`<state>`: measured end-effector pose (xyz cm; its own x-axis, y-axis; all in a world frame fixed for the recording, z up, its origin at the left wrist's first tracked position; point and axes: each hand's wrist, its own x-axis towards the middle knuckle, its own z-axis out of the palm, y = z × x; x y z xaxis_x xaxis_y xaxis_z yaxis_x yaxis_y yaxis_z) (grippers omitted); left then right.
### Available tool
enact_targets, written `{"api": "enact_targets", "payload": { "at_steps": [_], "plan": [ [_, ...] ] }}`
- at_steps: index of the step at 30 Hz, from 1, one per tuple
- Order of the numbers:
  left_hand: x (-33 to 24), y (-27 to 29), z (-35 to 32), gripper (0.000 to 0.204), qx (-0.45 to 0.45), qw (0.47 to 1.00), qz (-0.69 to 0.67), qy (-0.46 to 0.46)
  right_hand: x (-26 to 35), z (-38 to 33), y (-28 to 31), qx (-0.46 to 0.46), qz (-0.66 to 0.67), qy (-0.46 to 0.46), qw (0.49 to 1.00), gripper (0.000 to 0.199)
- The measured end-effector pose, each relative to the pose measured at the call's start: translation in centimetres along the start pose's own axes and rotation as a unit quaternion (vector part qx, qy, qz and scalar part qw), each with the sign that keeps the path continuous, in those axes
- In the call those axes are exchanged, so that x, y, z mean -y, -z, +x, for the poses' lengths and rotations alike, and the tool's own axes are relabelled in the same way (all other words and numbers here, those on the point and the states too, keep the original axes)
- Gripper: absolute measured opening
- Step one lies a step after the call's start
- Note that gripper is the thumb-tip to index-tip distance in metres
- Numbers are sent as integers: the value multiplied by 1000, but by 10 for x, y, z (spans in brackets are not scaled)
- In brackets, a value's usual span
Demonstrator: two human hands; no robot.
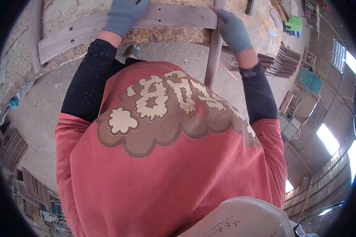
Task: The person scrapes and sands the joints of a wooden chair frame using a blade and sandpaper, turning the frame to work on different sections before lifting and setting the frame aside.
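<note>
My left hand (124, 17), in a grey knit glove, lies across a long brownish wooden board (182, 16) with small dark holes. Its fingers are mostly cut off by the top edge of the view. My right hand (234, 33), gloved the same way, is at the board's right end. There its fingers close on the upper part of a wooden post (213, 63) that meets the board and slants down toward me. At the board's left end stands a second post (35, 33). The pieces rest on a worn, stained workbench (166, 35).
Stacked wooden strips (284, 61) lie beyond the bench at the right, near a green plastic item (293, 24) and a teal box (310, 80). More slats (12, 146) are piled at the far left. Concrete floor (39, 126) shows between bench and piles.
</note>
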<state>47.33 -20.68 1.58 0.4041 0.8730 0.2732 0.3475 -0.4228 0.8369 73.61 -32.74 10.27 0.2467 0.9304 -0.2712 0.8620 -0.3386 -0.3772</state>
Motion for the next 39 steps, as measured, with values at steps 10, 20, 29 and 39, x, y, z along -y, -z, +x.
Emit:
{"api": "enact_targets", "payload": {
  "at_steps": [10, 20, 29, 39],
  "plan": [
    [-1, 0, 0, 34, -28, 999, -30, -26, -11, -3, -20, -3, -171, 5, 985, 33],
    [-11, 2, 3, 27, -43, 998, -6, -46, 5, -6, -7, -77, -155, -6, 985, 27],
    [-5, -3, 3, 26, -52, 997, -16, -55, 5, -19, -22, -45, -246, -5, 968, 31],
    [23, -15, 2, 30, -65, 992, 44, -95, -5, -59, -11, -23, -36, 14, 999, 35]
  ]
}}
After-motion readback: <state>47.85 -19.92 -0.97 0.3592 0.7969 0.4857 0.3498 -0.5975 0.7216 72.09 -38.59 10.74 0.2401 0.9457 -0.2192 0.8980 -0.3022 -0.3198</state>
